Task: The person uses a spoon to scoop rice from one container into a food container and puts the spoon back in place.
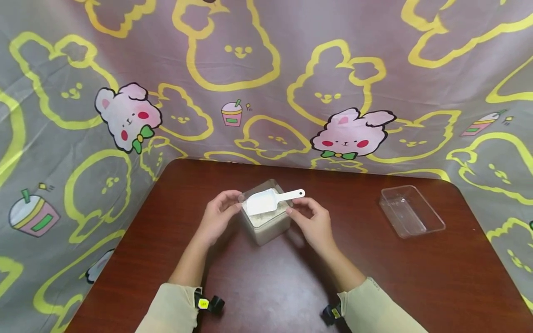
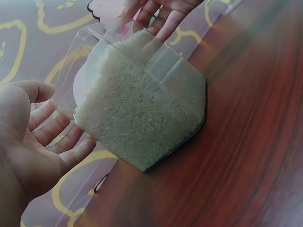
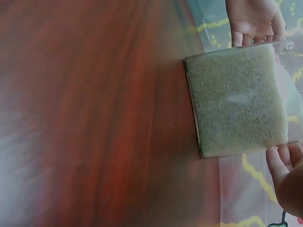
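A clear square container of white rice stands on the table between the two hands. On the rice lies a white scoop, its handle reaching over the rim to the right. The left hand touches the container's left side, thumb and fingertips near the upper edge; in the left wrist view its fingers are extended against the clear wall. Opposite it, the right hand rests its thumb and fingertips by the right corner, just below the scoop's handle. Rice shows through the walls in both wrist views.
A clear rectangular box sits on the right part of the brown table. A curtain printed with rabbits and cups hangs behind the table and along both sides.
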A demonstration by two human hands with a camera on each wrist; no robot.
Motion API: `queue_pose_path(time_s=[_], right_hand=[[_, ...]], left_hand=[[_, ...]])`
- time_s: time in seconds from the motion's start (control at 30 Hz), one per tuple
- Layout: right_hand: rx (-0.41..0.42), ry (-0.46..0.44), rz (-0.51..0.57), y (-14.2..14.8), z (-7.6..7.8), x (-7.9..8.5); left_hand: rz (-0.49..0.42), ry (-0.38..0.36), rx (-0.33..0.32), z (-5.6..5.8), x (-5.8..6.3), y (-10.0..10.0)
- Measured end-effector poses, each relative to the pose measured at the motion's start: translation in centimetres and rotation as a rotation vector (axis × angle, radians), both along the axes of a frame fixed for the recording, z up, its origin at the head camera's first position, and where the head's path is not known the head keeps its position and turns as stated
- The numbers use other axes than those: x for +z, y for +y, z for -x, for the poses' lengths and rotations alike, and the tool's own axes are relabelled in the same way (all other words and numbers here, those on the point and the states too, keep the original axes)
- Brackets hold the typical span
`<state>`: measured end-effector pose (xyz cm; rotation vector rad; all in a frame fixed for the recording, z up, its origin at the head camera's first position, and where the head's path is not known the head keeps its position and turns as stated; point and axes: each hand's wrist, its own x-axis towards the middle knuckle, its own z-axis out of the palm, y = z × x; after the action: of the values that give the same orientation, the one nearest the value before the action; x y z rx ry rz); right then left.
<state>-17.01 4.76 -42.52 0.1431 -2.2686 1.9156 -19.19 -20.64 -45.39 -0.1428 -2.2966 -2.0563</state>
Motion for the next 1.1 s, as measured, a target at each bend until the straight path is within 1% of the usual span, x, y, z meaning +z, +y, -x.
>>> queue_pose_path(time_s=[0.1, 0.2, 0.3, 0.37, 0.53, 0.77, 0.9, 1.1], right_hand=[[-0.011, -0.027, 0.011, 0.8, -1.0, 0.0], [-0.013, -0.06, 0.047, 1.8, -1.4, -1.2], [-0.019, -0.065, 0.063, 2.8, -1.8, -2.5], [-0.021, -0.051, 0.064, 3.4, -2.2, -3.2], [-0.012, 0.015, 0.086, 4.7, -3.6, -3.8], [-0.034, 0.053, 0.124, 5.8, -5.8, -3.8], [-0.045, 0.109, 0.106, 6.3, -7.0, -3.9], [-0.035, 0.17, 0.079, 6.9, -8.6, -4.1]], left_hand=[[-0.002, 0.001, -0.013, -0.4, 0.0, 0.8], [-0.005, -0.002, -0.03, -0.9, -0.1, 1.5], [-0.005, 0.0, -0.046, -1.2, -0.2, 2.2], [-0.004, 0.002, -0.058, -1.4, -0.4, 2.6], [-0.006, 0.003, -0.095, -2.0, -0.4, 3.6], [-0.009, -0.003, -0.151, -2.9, -0.1, 4.8], [-0.001, -0.011, -0.167, -3.4, 0.0, 5.4], [0.006, -0.013, -0.195, -4.4, 0.1, 6.1]])
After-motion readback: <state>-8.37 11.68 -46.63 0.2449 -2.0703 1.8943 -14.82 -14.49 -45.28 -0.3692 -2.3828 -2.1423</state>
